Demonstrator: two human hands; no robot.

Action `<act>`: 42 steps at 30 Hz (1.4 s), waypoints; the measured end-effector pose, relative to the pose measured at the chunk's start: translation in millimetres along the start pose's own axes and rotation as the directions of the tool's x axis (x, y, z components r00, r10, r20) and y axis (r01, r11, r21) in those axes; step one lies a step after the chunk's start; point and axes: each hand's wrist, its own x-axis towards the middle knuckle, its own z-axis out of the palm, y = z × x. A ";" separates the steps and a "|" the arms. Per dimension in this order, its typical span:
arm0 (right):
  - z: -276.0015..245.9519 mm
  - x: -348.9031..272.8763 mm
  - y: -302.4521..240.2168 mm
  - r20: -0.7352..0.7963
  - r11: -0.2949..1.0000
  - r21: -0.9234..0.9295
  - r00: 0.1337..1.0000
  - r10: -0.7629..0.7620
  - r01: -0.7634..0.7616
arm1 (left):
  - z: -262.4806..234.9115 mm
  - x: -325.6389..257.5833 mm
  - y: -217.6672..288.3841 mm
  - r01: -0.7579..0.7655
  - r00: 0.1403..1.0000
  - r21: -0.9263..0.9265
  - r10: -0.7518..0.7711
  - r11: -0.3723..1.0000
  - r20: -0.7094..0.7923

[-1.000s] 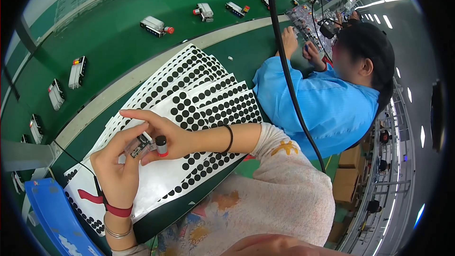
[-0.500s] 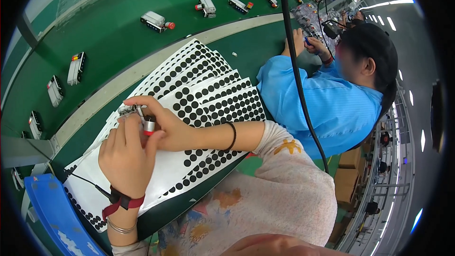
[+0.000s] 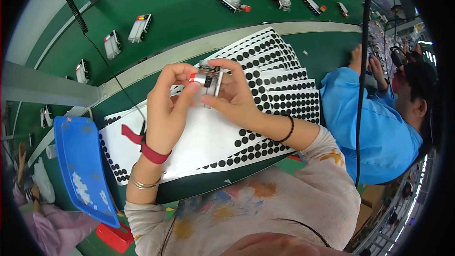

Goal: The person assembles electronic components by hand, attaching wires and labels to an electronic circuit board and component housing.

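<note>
Green conveyor [image 3: 189, 9], both hands holding small motor [image 3: 207, 78] crosswise, red tip leftward

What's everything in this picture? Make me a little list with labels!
left hand: pinches the red end of a small silver part
right hand: holds the same part from the other side
under the hands: white sheets of black round stickers
left side: blue tray
green belt: carries more small parts in a row
right side: a person in a blue coat

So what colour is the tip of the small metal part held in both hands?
Red: the small silver metal part has a red tip at its left end, clearest in the head view.
</note>
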 end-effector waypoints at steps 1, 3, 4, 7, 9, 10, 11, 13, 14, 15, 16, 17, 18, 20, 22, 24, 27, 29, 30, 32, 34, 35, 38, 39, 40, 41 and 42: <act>0.0 -0.3 -1.2 0.009 1.000 -0.015 1.000 -0.009 0.009 | -0.7 0.4 -0.4 0.020 1.000 -0.105 -0.021 0.994 -0.006; -1.0 -0.8 -0.6 0.015 0.999 0.016 0.999 -0.035 0.035 | -5.0 1.8 -0.4 0.067 0.998 -0.122 -0.065 0.990 0.019; -2.1 -0.8 -0.6 0.014 0.998 0.031 0.998 -0.061 0.061 | -5.3 2.9 -3.8 0.069 0.997 -0.118 -0.065 0.991 0.037; -4.1 -0.4 2.2 -0.002 0.999 0.000 0.999 -0.052 0.052 | -5.9 5.0 -11.6 0.043 0.998 -0.064 -0.040 0.997 0.043; -3.7 1.0 5.2 -0.004 0.996 -0.017 0.996 -0.093 0.093 | -4.2 4.8 -13.5 0.017 0.999 -0.018 -0.016 1.000 0.034; -3.6 1.6 4.3 -0.013 0.997 -0.040 0.998 -0.068 0.068 | -2.3 4.4 -13.9 -0.014 0.999 0.011 0.013 1.000 0.039; -3.6 2.2 4.2 -0.021 0.997 -0.062 0.999 -0.043 0.041 | -0.8 3.9 -13.9 -0.044 0.998 0.039 0.042 0.998 0.045; -5.3 2.0 8.3 -0.021 0.995 -0.081 0.998 -0.058 0.056 | 0.1 4.7 -14.1 -0.050 0.998 0.071 0.047 0.996 0.046; -5.2 1.6 7.7 -0.019 0.995 -0.092 0.999 -0.046 0.045 | -0.3 5.3 -15.7 -0.062 0.997 0.074 0.059 0.995 0.046; -5.2 2.1 7.5 -0.017 0.994 -0.102 0.999 -0.036 0.034 | -1.4 6.1 -16.9 -0.075 0.996 0.077 0.072 0.994 0.045; -5.4 2.5 6.9 -0.015 0.995 -0.098 0.999 -0.037 0.035 | -2.9 6.3 -16.8 -0.075 0.996 0.081 0.071 0.994 0.044; -5.7 2.9 5.8 0.001 0.994 -0.108 1.000 -0.019 0.019 | -4.6 6.4 -16.0 -0.083 0.995 0.125 0.076 0.989 0.061; -5.5 2.6 4.3 0.014 0.993 -0.119 1.000 0.001 0.000 | -6.5 6.3 -15.0 -0.090 0.994 0.167 0.077 0.982 0.080; -5.2 1.7 0.8 0.024 0.991 -0.133 0.999 0.027 -0.024 | -9.9 7.6 -12.0 -0.106 0.992 0.214 0.090 0.971 0.084; -3.0 1.5 -4.3 0.043 0.988 -0.148 0.998 0.052 -0.045 | -11.9 8.5 -9.1 -0.123 0.991 0.263 0.105 0.957 0.080; -0.1 0.9 -9.6 0.029 0.985 -0.163 0.998 0.062 -0.056 | -11.2 9.6 -7.1 -0.102 0.994 0.219 0.091 0.970 0.058; -1.6 -0.8 -3.7 0.043 0.988 -0.152 0.999 0.006 0.001 | -12.8 11.4 -14.0 -0.085 0.995 0.090 0.080 0.992 0.055; -2.2 -1.3 -1.9 0.047 0.991 -0.132 0.999 -0.015 0.021 | -11.9 10.7 -14.6 -0.079 0.996 0.060 0.076 0.995 0.051; -2.7 -1.4 -1.3 0.047 0.992 -0.115 0.998 -0.036 0.041 | -11.2 10.4 -15.1 -0.073 0.996 0.027 0.072 0.997 0.052; -3.8 -1.5 0.2 0.055 0.993 -0.105 0.997 -0.051 0.057 | -11.2 9.6 -20.0 -0.089 0.995 0.026 0.087 0.996 0.050; -4.5 -0.8 0.1 0.064 0.993 -0.093 0.996 -0.065 0.071 | -11.5 9.1 -22.9 -0.103 0.994 0.024 0.101 0.994 0.047; -4.6 -0.1 -0.4 0.082 0.988 -0.096 0.990 -0.112 0.120 | -11.8 9.0 -23.3 -0.114 0.993 0.062 0.111 0.991 0.046; -7.1 0.2 0.9 0.099 0.986 -0.062 0.984 -0.146 0.152 | -1.0 5.7 -13.5 -0.077 0.997 -0.067 0.077 0.995 -0.009; -8.4 -0.5 1.4 0.089 0.990 -0.028 0.987 -0.132 0.135 | 2.6 4.6 -9.6 -0.034 0.999 -0.237 0.024 0.971 -0.046; -10.4 -1.3 2.6 0.091 0.990 -0.029 0.987 -0.132 0.136 | 2.3 4.2 -10.0 -0.036 0.999 -0.238 0.025 0.971 -0.047; -12.7 -2.0 4.0 0.083 0.992 -0.002 0.989 -0.122 0.122 | 2.0 3.8 -11.3 -0.115 0.993 -0.121 0.118 0.986 0.018; -13.7 -2.0 4.4 0.077 0.994 0.028 0.991 -0.111 0.109 | 1.4 2.9 -12.4 -0.202 0.975 -0.007 0.202 0.979 0.090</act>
